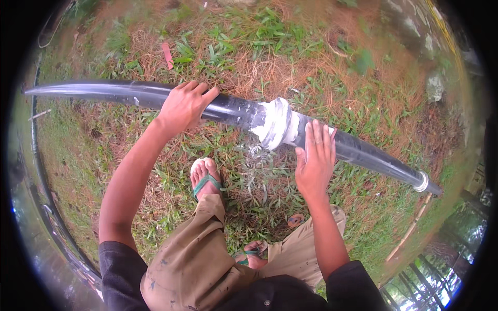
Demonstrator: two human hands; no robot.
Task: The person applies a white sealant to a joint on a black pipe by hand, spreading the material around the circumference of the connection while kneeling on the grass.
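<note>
A long black plastic pipe point(122, 93) runs across in front of me, with a white-smeared collar point(276, 123) around its middle. My left hand point(188, 106) grips the pipe left of the collar, its fingers curled over the top. Just right of the collar, my right hand point(316, 158) lies on the pipe with fingers stretched out flat. A pinkish edge shows beside its fingertips; what it belongs to is mostly hidden. White residue coats the pipe on both sides of the collar. Toward the pipe's right end sits a pale ring point(423, 181).
Grass and dry needles cover the ground. A red strip point(167, 56) lies beyond the pipe. My sandalled foot point(206, 179) is below my left hand. Another dark pipe point(39, 145) curves along the left side, and a wooden stick point(410, 230) lies at the right.
</note>
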